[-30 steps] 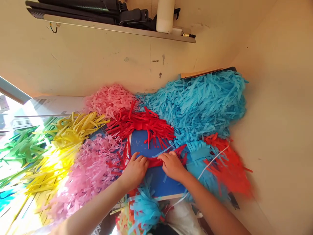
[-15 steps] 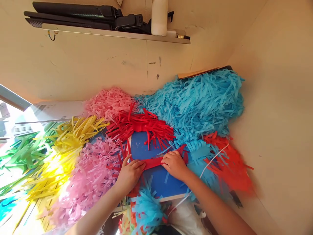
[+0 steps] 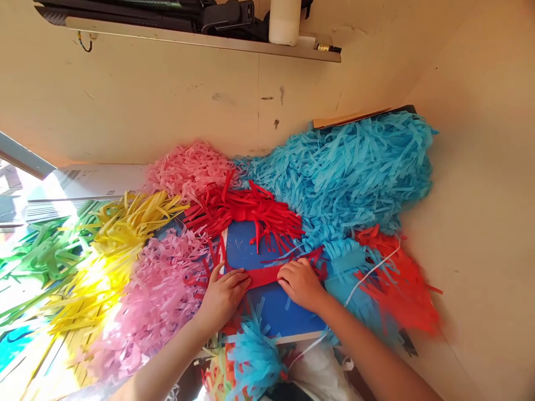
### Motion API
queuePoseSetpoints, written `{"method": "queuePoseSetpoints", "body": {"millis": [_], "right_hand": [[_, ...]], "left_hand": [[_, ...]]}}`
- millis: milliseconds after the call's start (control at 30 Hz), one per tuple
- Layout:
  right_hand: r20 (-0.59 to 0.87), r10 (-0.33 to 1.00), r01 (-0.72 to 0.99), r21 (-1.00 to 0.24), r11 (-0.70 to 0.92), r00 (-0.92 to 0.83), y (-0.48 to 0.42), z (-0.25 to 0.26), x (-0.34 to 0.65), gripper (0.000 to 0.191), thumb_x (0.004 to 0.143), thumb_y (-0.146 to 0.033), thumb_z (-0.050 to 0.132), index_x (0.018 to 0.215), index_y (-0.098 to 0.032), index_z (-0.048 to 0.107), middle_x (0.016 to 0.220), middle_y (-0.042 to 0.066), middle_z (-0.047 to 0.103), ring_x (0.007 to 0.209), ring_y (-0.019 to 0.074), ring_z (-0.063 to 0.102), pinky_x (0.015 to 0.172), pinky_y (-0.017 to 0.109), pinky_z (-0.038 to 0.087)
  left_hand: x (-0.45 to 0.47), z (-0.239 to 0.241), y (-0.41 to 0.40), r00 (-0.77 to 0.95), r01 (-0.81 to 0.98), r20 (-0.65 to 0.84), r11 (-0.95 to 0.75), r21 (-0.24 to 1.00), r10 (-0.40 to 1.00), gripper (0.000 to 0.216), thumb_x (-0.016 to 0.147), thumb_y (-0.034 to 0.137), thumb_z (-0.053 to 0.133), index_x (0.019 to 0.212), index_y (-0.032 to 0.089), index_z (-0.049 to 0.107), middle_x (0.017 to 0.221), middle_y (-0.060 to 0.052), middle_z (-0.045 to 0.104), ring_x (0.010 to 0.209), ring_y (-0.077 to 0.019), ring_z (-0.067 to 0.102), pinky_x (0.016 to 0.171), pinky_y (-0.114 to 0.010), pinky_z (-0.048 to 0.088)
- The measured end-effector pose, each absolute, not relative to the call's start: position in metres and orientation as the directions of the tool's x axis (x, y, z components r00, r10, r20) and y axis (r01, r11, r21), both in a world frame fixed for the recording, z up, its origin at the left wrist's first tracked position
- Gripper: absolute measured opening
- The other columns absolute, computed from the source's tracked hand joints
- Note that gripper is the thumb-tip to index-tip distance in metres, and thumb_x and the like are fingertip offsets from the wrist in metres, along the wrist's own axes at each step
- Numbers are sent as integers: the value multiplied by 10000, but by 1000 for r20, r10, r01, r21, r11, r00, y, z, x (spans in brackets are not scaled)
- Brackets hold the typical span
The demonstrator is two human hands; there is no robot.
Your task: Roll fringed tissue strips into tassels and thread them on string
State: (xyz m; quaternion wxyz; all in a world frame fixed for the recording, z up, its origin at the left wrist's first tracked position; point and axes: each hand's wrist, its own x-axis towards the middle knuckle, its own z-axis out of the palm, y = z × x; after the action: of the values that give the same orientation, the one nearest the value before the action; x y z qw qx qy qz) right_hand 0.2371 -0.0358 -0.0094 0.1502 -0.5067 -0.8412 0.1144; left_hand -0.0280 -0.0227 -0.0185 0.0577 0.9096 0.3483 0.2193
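Note:
A red paper strip [image 3: 264, 275] lies across a blue board [image 3: 246, 248] in the middle of the view. My left hand [image 3: 224, 294] presses the strip's left end with its fingers laid flat. On the strip's right end rests my right hand [image 3: 300, 283], fingers curled down over the paper. A bunch of red fringed paper [image 3: 244, 210] lies on the board just beyond the strip.
Piles of fringed paper ring the board: light blue [image 3: 343, 172] at the back right, orange-red [image 3: 393, 284] right, pink [image 3: 150, 301] left, yellow [image 3: 112, 245] and green [image 3: 37, 253] far left. A small blue tuft [image 3: 254, 356] sits near me. A wall shelf [image 3: 200, 39] hangs overhead.
My left hand slid a little left along the red strip, leaving more strip showing between my hands. The right hand stayed on the right end. The view shifted slightly.

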Motion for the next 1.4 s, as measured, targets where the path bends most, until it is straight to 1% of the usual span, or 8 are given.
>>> {"method": "queuePoseSetpoints", "body": {"millis": [167, 267, 433, 633, 933, 1067, 1200, 1400], "right_hand": [[98, 921, 827, -411, 383, -378, -32, -6, 234, 43, 898, -176, 648, 916, -206, 672, 908, 12, 724, 865, 191, 579, 813, 349, 288], [71, 953, 853, -430, 296, -295, -31, -7, 233, 82, 862, -255, 719, 816, -204, 673, 831, -3, 696, 841, 184, 563, 791, 339, 289], [51, 973, 860, -459, 221, -223, -30, -10, 233, 168, 882, -332, 707, 765, -219, 666, 809, -21, 664, 828, 166, 544, 774, 318, 281], [20, 987, 921, -356, 157, -161, -24, -9, 226, 222, 891, -304, 677, 698, -204, 632, 735, -18, 672, 783, 159, 553, 732, 315, 248], [46, 987, 936, -312, 163, -156, -22, -12, 223, 179, 864, -291, 683, 718, -206, 625, 735, 0, 669, 788, 183, 549, 734, 329, 263], [139, 939, 906, -251, 342, -316, -25, -3, 221, 74, 921, -231, 599, 951, -215, 665, 1001, 57, 697, 990, 225, 541, 905, 397, 279], [157, 796, 773, -194, 605, -584, -26, 4, 221, 105, 920, -197, 570, 916, -209, 675, 984, 64, 700, 1015, 232, 525, 986, 454, 255], [146, 808, 777, -224, 589, -571, -16, -1, 222, 166, 935, -216, 560, 829, -206, 687, 873, 45, 711, 919, 200, 554, 955, 421, 280]], "left_hand": [[-21, -11, -21, 525, 694, 271, -590, 412, 807, 262, 989, 323, 496, 910, 252, 736, 990, -10, 751, 1081, -234, 639, 1116, -517, 235], [-15, -7, -18, 470, 737, 232, -523, 428, 852, 292, 974, 326, 517, 805, 240, 739, 941, -22, 736, 1027, -244, 633, 1047, -522, 299], [-11, -6, -11, 411, 820, 194, -455, 348, 891, 320, 937, 364, 572, 704, 202, 720, 856, -45, 710, 888, -246, 602, 895, -467, 399], [-6, -6, -9, 418, 845, 185, -456, 281, 889, 298, 923, 345, 590, 699, 192, 713, 842, -52, 697, 888, -253, 591, 904, -470, 394], [-2, -3, -7, 421, 877, 158, -446, 180, 893, 287, 922, 371, 577, 723, 204, 699, 826, -63, 692, 880, -271, 601, 888, -485, 402], [-4, -2, -10, 536, 808, 294, -582, 93, 791, 111, 917, 253, 595, 957, 245, 699, 1022, -56, 710, 1043, -276, 581, 1026, -510, 331], [-5, 0, -12, 729, 646, 260, -762, 44, 634, 189, 898, 130, 565, 956, 265, 685, 926, -10, 714, 1032, -244, 577, 1089, -489, 283], [4, 5, -10, 701, 655, 283, -748, 107, 654, 169, 902, 253, 545, 888, 208, 707, 857, -65, 701, 976, -264, 578, 1073, -545, 306]]}}
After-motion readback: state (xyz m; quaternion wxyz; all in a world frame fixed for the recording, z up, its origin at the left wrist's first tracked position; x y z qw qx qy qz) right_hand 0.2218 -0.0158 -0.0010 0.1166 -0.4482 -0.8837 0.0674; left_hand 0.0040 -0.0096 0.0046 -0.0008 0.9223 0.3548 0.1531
